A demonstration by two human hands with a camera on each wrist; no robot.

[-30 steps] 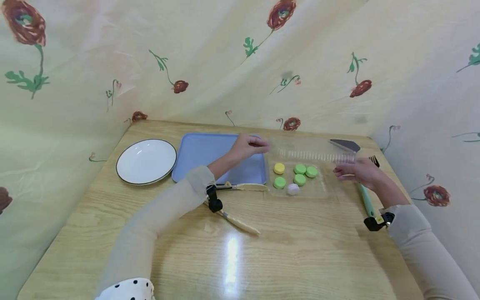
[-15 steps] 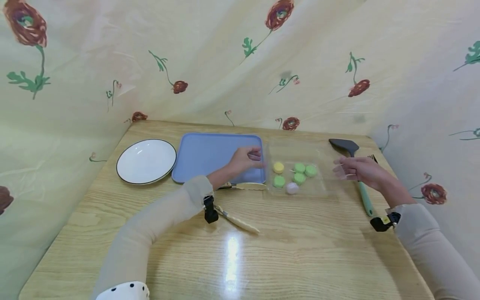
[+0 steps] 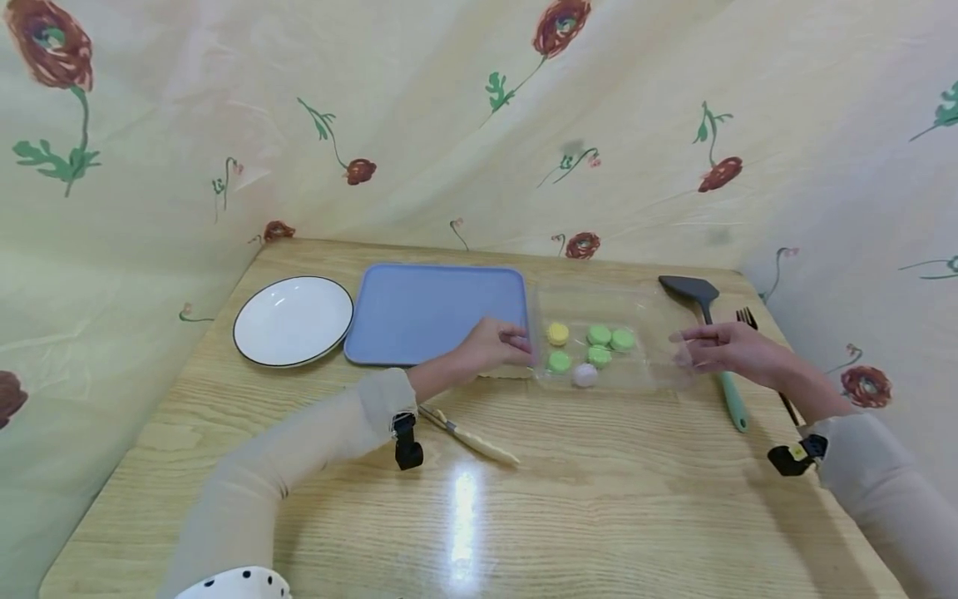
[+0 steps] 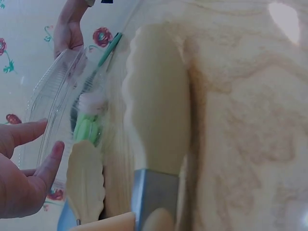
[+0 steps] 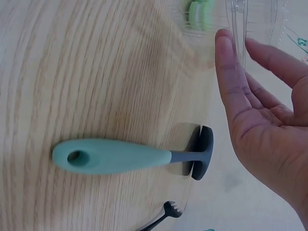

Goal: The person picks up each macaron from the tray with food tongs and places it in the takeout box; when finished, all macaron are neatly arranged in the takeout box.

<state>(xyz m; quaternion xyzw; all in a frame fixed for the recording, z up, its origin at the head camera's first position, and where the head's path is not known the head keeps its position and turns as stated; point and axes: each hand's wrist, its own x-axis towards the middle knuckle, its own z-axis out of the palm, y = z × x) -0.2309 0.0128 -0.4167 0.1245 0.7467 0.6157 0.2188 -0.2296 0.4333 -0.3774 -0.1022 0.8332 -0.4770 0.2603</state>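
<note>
A clear plastic box [image 3: 659, 370] holds several green macarons [image 3: 599, 335], a yellow macaron [image 3: 557, 334] and a pale lilac macaron [image 3: 585, 375]. Its clear lid [image 4: 50, 96] is raised over them, hard to make out from above. My left hand [image 3: 490, 345] holds the lid's left end between thumb and fingers, beside the blue tray [image 3: 441, 304]. At the opposite end my right hand [image 3: 733, 345] pinches the lid's rim; the right wrist view shows the rim [image 5: 237, 29] between thumb and forefinger.
Spread tongs with cream tips [image 3: 482, 447] lie below my left hand, which partly covers them. A white plate [image 3: 293, 320] stands at the left. Near my right hand lie a green-handled spatula [image 5: 110, 156] and a black fork [image 5: 171, 209]. A flowered cloth [image 3: 419, 125] hangs behind.
Both hands have come down and toward me with the lid, which earlier stood higher at the back. The macarons have stayed in place.
</note>
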